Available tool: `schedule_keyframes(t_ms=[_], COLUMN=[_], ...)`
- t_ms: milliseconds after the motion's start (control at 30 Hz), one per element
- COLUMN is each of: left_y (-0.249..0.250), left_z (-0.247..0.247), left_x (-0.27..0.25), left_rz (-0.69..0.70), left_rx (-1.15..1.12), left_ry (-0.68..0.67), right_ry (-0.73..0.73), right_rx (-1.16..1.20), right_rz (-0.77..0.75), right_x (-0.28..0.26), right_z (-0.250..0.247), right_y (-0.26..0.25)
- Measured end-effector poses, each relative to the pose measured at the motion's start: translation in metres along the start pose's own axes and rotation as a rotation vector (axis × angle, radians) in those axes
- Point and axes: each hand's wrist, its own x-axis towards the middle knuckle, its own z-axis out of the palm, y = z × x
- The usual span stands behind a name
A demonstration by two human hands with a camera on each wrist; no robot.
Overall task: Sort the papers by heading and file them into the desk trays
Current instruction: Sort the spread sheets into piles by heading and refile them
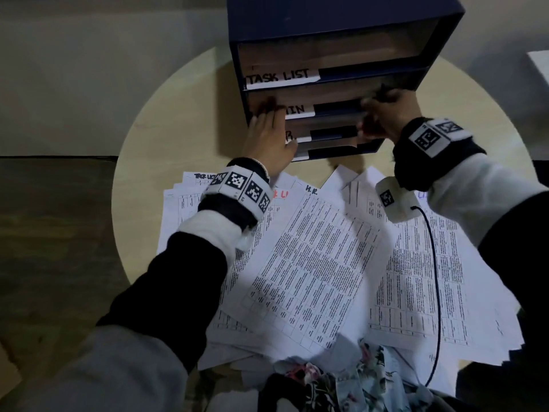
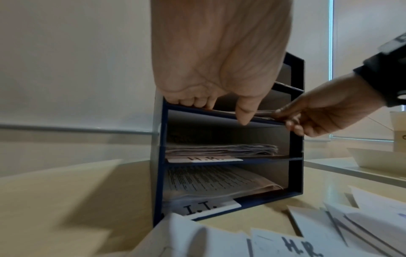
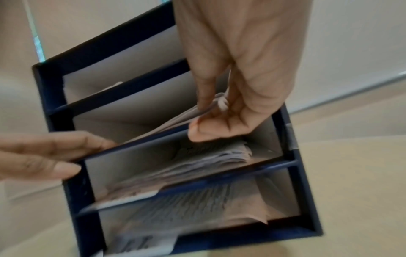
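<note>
Pale wood round counter point(image 1: 178, 120) carries a dark blue tray unit point(image 1: 341, 25) and loose papers point(image 1: 312, 263). Left hand point(image 1: 269, 141) rests, fingers extended, on the second shelf edge. Right hand point(image 3: 237, 97) pinches a sheet bundle point(image 3: 175, 121) inside that tray.

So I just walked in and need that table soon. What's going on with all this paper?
A person is sorting papers into a blue desk tray unit with labelled shelves. Both hands are at the second shelf: the right hand pinches a thin stack of sheets and feeds it in, while the left hand rests on that shelf's front edge. The H.R. shelf and I.T. shelf already hold papers. Many loose sheets lie spread on the round table.
</note>
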Motion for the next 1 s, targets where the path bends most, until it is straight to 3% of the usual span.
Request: schedule_keyframes(t_ms=[100, 200, 267, 333, 433, 533, 700, 800, 933, 1000], left_y=[0.003, 0.008, 0.010, 0.012, 0.014, 0.018, 0.014, 0.013, 0.003, 0.001], left_z=[0.004, 0.018, 0.036, 0.057, 0.078, 0.083, 0.086, 0.087, 0.087, 0.084], left_x=[-0.015, -0.039, -0.054, -0.066, -0.077, -0.086, -0.094, -0.097, -0.101, -0.104], left_rz=[-0.010, -0.041, -0.119, -0.257, -0.429, -0.491, -0.488, -0.500, -0.545, -0.460], left_rx=[-0.171, -0.375, -0.436, -0.490, -0.443, -0.350, -0.447, -0.634, -0.732, -0.804], left_ry=[0.011, 0.225, 0.285, 0.197, -0.059, -0.242, -0.220, -0.176, -0.129, -0.182], right_ry=[0.000, -0.021, -0.034, -0.080, -0.159, -0.249, -0.304, -0.291, -0.296, -0.309], right_rx=[-0.155, -0.215, -0.247, -0.302, -0.484, -0.644, -0.876, -0.934, -0.965, -1.008], right_rz=[-0.088, -0.132, -0.103, -0.048, -0.011, 0.025, 0.067, 0.043, -0.171, -0.262], right_x=[-0.011, -0.026, -0.038, -0.053, -0.075, -0.088, -0.098, -0.105, -0.113, -0.117], right_z=[-0.012, -0.020, -0.022, -0.020, -0.013, -0.003, 0.009, 0.014, 0.015, 0.016], right_y=[0.019, 0.035, 0.048, 0.061, 0.079, 0.093, 0.106, 0.109, 0.117, 0.122])
